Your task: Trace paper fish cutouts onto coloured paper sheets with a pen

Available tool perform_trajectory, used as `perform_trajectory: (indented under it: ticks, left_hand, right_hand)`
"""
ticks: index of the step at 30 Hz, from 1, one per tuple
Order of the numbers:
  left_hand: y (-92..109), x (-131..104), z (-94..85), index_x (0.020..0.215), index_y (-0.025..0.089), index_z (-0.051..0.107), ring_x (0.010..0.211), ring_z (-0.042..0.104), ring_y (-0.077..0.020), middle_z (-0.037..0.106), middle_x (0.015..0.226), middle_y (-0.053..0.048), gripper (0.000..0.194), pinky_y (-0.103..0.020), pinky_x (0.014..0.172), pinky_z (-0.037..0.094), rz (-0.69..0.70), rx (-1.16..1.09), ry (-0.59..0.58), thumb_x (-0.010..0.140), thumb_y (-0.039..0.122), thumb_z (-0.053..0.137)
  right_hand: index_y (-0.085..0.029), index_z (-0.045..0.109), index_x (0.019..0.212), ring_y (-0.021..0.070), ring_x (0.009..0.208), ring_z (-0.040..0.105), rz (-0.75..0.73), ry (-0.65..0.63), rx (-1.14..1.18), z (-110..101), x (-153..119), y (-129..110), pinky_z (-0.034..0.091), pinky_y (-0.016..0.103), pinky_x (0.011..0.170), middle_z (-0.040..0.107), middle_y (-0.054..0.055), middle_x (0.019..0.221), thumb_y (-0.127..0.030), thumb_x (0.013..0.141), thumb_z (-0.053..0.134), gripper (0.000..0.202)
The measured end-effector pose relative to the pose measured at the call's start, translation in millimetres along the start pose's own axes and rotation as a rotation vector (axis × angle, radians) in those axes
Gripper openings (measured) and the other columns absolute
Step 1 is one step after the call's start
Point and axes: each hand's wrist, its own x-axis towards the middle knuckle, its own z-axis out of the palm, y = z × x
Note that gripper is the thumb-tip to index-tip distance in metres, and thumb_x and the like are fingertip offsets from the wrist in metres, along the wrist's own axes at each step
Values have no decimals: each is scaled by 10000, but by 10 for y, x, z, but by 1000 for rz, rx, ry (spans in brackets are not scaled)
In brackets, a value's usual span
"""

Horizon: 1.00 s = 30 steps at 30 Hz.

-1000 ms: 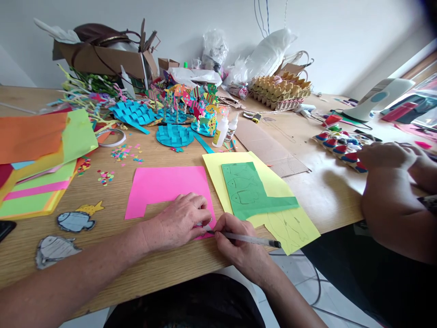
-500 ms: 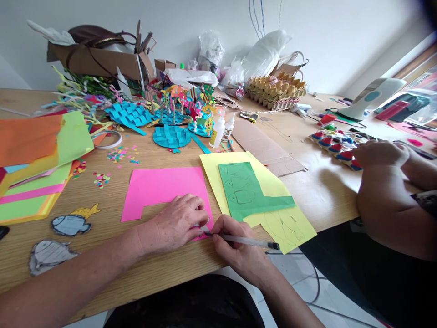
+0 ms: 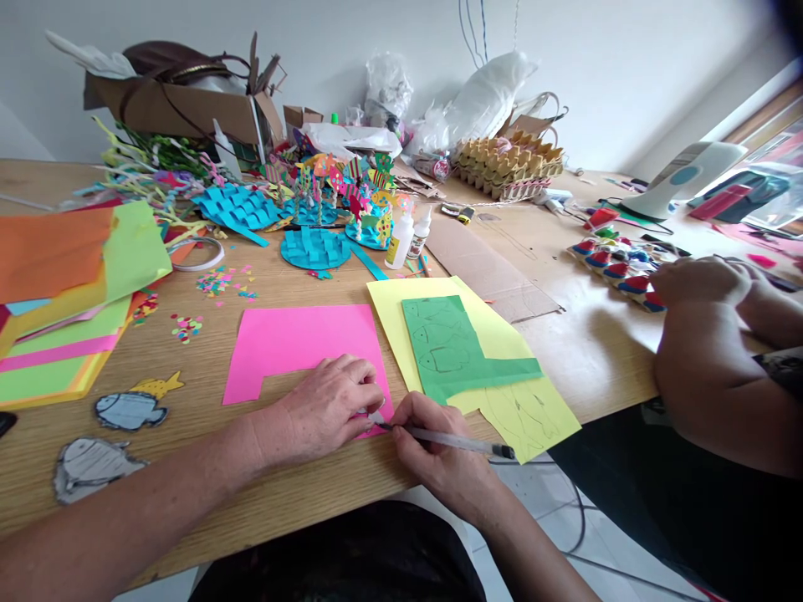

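Observation:
My right hand point(image 3: 439, 456) grips a pen point(image 3: 461, 441) with a clear barrel and a dark end cap. The pen's tip meets the lower right part of a pink paper sheet point(image 3: 301, 334), which has a notch cut from its lower side. Beside the tip, my left hand point(image 3: 335, 397) lies on that sheet with curled fingers, pressing down a small pale cutout point(image 3: 375, 416) mostly hidden under them. To the right, green paper point(image 3: 439, 343) with pencilled fish outlines lies over a yellow sheet point(image 3: 395, 301), also drawn on.
Fish cutouts point(image 3: 129, 410) lie at left, near stacked coloured paper point(image 3: 56, 259). Glue bottles point(image 3: 400, 242), woven blue paper pieces point(image 3: 314, 249) and egg cartons point(image 3: 508, 163) stand farther back. At right, another person's forearms point(image 3: 706, 351) rest near a painted egg carton point(image 3: 615, 267).
The pen's tip has shifted very slightly along the small pale cutout. My left hand stays in place, and the view has tilted a touch.

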Motion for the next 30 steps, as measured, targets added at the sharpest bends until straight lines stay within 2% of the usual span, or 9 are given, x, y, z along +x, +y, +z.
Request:
perform_trajectory:
  ticks: [9,30]
  left_hand:
    - [-23,-4,15,858,173,554,944,463,-224,510,1001,-55,88,-361,830,388,17,18,19,887,249,588]
    - [-36,-5,64,880,185,562,949,465,-222,511,1008,-47,57,-358,819,386,22,32,42,859,176,615]
  right_hand:
    - [-205,449,667,91,482,379,53,0,0,-33,-35,26,261,197,459,404,-71,526,-114,746,452,121]
    - [-199,461,668,94,487,401,25,45,-45,-33,-72,60,268,199,472,430,-70,521,-117,741,450,110]
